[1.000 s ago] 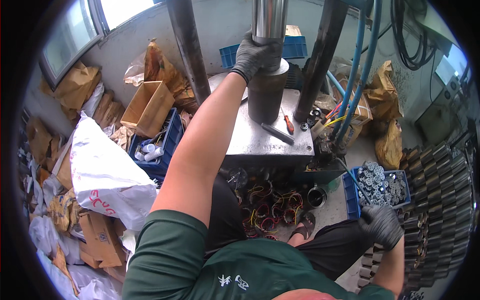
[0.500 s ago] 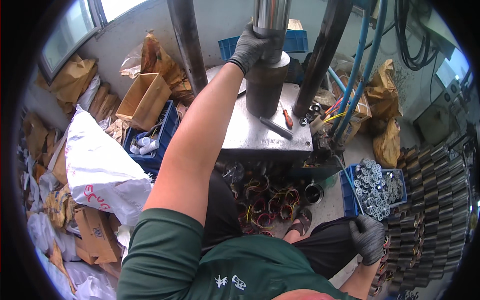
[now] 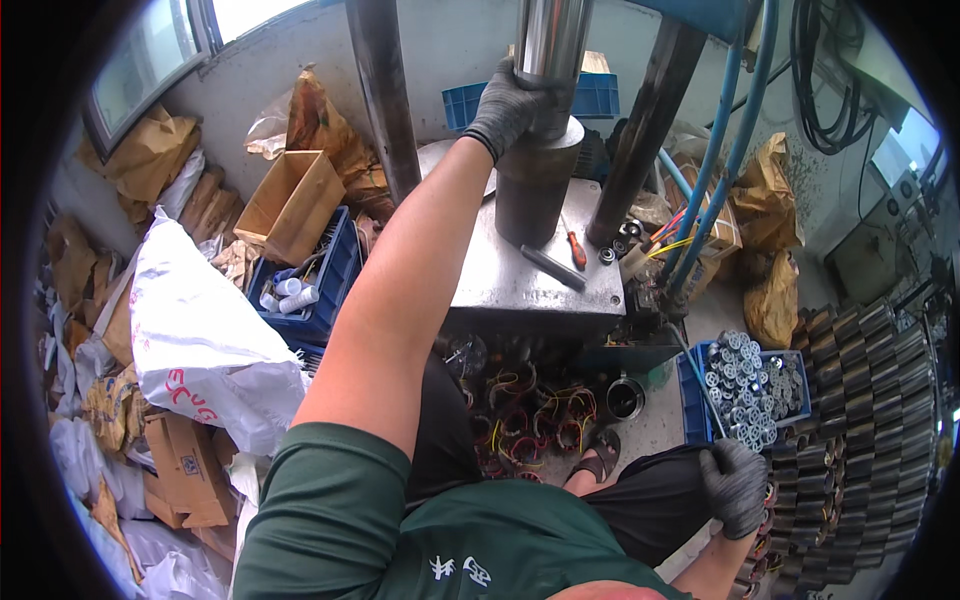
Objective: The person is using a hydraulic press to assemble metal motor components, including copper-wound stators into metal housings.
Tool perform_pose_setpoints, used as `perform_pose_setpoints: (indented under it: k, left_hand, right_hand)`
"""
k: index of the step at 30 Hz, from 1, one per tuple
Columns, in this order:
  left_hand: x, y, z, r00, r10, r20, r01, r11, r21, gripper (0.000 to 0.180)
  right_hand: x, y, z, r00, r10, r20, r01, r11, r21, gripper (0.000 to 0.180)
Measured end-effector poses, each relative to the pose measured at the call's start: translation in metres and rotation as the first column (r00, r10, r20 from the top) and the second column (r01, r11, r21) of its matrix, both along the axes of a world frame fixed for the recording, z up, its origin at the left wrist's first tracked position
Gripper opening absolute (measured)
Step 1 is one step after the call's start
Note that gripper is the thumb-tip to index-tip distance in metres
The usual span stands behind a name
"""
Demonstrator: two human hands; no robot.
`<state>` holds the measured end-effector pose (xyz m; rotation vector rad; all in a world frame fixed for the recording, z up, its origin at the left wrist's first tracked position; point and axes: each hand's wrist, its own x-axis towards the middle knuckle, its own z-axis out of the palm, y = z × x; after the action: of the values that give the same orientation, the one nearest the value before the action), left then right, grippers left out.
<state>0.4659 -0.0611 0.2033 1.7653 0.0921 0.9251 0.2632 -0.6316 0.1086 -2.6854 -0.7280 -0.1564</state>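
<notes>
- Grey-gloved, our left hand [image 3: 508, 108] held the metal tube [image 3: 558, 113] under the rod [image 3: 553, 42].
- We needed it straight.
- Our right hand [image 3: 735, 487] curled by the handle [image 3: 713, 411]; we couldn't tell its grip.

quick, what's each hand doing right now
Left hand: closed, holding the cylinder.
Right hand: curled at the rod's end; cannot tell if holding it.

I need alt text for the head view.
A person's gloved left hand holds a dark metal part below a shiny upright cylinder, over a steel table. The gloved right hand is near a blue crate of metal pieces.
</notes>
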Motion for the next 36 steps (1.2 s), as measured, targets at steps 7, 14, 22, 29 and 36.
perform_pose_setpoints:
  k: [7, 14, 22, 29, 36]
  left_hand:
    - [0.002, 0.002, 0.000, 0.994, 0.080, -0.078, -0.081, 0.997, -0.008, 0.094]
    - [0.004, 0.005, -0.003, 0.994, 0.094, -0.062, -0.094, 0.996, 0.008, 0.090]
    - [0.000, 0.009, 0.001, 0.986, 0.118, -0.120, -0.106, 0.989, 0.103, 0.091]
    - [0.005, 0.013, -0.007, 0.999, 0.009, -0.032, -0.008, 0.998, 0.062, 0.088]
    - [0.006, -0.002, -0.006, 0.942, -0.231, 0.242, 0.291, 0.921, -0.257, 0.093]
  right_hand:
    - [0.005, 0.003, 0.013, 0.993, -0.014, -0.118, 0.021, 0.998, 0.056, 0.012]
    - [0.107, 0.048, 0.081, 0.891, 0.118, 0.438, -0.185, 0.976, 0.112, 0.016]
    - [0.176, 0.070, 0.118, 0.797, 0.119, 0.592, -0.254, 0.956, 0.149, 0.014]
    - [0.051, 0.009, 0.059, 0.964, 0.233, -0.131, -0.246, 0.964, -0.101, 0.033]
    - [0.000, 0.006, 0.005, 0.997, 0.048, -0.059, -0.053, 0.995, -0.080, 0.015]
